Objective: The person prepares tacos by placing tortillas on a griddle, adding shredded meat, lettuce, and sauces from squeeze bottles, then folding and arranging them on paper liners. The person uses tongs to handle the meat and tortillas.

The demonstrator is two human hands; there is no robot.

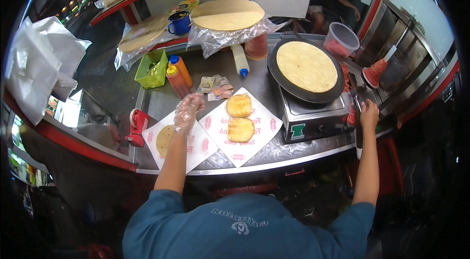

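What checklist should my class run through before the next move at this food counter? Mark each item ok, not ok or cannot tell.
1. Left hand covered: ok, it wears a clear plastic glove.
2. Right hand covered: not ok, it looks bare.
3. Right hand's grip on the dark-handled tool: cannot tell, the hand is beside it but the fingers' hold is unclear.
4. Large flatbread flat on the black pan: ok.
5. Two bun halves on the right-hand paper: ok.
6. Money well away from food: not ok, what look like banknotes lie close by that paper.
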